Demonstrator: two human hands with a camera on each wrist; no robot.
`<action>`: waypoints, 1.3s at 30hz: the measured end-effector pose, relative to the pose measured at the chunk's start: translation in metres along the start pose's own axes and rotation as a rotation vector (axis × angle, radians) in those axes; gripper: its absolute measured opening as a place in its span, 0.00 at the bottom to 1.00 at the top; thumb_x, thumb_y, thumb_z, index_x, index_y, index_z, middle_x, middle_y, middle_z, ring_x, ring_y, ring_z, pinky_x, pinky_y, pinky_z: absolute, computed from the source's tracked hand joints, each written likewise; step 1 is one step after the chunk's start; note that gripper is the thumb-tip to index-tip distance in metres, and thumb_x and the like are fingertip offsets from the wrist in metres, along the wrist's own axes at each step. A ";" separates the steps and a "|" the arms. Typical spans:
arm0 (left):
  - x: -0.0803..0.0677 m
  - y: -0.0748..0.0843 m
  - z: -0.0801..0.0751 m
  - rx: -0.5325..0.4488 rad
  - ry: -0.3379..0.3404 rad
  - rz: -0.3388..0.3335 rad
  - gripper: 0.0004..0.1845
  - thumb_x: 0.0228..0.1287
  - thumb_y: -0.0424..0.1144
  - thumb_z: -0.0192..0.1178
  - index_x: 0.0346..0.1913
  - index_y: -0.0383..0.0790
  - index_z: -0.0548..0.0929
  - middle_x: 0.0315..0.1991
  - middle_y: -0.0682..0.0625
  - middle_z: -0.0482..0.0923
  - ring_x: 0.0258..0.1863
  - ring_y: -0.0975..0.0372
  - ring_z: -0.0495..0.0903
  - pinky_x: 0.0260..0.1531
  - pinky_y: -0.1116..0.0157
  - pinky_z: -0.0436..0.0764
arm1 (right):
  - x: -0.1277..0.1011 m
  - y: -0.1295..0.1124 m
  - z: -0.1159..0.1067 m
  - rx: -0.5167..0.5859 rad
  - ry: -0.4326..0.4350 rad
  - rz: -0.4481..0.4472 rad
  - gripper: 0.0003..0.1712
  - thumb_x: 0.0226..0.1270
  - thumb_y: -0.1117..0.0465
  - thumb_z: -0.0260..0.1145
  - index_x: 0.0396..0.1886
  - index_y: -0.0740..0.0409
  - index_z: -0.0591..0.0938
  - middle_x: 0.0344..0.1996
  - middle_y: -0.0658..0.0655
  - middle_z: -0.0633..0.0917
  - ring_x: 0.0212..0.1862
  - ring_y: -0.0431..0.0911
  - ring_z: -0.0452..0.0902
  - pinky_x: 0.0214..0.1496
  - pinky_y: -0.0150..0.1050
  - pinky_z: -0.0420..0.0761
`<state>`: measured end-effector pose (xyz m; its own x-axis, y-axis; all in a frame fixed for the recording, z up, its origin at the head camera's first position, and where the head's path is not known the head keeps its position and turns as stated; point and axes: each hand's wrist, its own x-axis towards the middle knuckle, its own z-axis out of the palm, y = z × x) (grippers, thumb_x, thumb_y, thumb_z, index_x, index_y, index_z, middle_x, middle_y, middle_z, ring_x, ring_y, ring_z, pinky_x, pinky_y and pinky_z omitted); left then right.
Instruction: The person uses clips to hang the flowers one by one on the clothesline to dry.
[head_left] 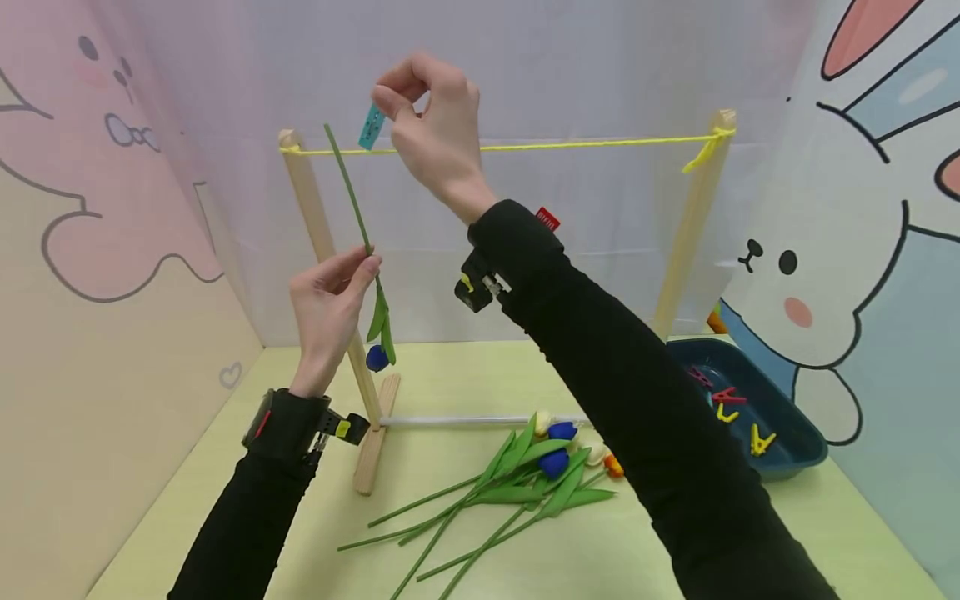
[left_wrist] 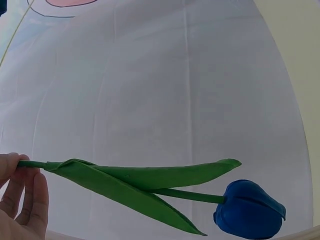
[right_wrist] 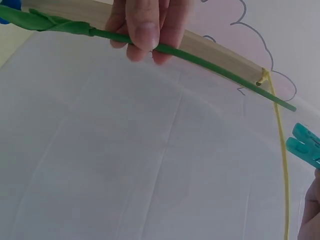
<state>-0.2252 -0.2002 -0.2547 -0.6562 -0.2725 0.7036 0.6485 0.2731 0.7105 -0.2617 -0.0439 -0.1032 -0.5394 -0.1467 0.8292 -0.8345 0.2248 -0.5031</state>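
The work looks to be near its start. The yellow rope is tied up between two wooden posts, and no flower hangs on the part I can see. One blue tulip is up by the rope, but it is not clipped on yet. More tulips lie in a heap on the bench, so those seem left to do. More clothespins sit in the dark blue tub, some red and some yellow.

The left hand is closed in a pinch, with thumb and fingers on the tulip's green stem. The tulip is upside down: its blue bloom hangs below the hand, and the bare stem end pokes up past the rope. I can't tell if stem and rope touch.

The right hand is up higher, pinching a teal clothespin in its fingertips. The clothespin is near the stem's tip, but apart from it.
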 end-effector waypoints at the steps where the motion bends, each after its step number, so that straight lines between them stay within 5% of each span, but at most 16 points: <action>1: 0.000 0.000 0.000 0.001 0.002 0.002 0.12 0.64 0.29 0.67 0.49 0.26 0.87 0.36 0.68 0.88 0.35 0.77 0.86 0.43 0.78 0.83 | 0.002 -0.002 0.002 -0.010 -0.002 0.021 0.09 0.74 0.61 0.64 0.44 0.63 0.84 0.40 0.60 0.85 0.43 0.45 0.77 0.48 0.24 0.70; 15: 0.000 0.000 0.000 -0.006 0.010 -0.006 0.12 0.63 0.27 0.67 0.48 0.26 0.87 0.36 0.66 0.89 0.35 0.77 0.86 0.43 0.78 0.83 | 0.003 -0.012 0.026 -0.049 0.011 0.211 0.07 0.74 0.60 0.64 0.42 0.58 0.85 0.36 0.53 0.85 0.37 0.40 0.73 0.47 0.24 0.66; 39: 0.000 -0.002 0.004 -0.002 -0.001 -0.023 0.12 0.63 0.28 0.68 0.49 0.27 0.87 0.34 0.72 0.86 0.34 0.77 0.86 0.42 0.78 0.83 | 0.002 -0.009 0.024 -0.068 -0.058 0.295 0.10 0.74 0.56 0.64 0.47 0.54 0.86 0.41 0.52 0.87 0.45 0.40 0.77 0.53 0.25 0.70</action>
<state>-0.2278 -0.1970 -0.2558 -0.6715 -0.2773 0.6872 0.6341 0.2648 0.7265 -0.2580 -0.0689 -0.1025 -0.7641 -0.1200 0.6338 -0.6329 0.3294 -0.7006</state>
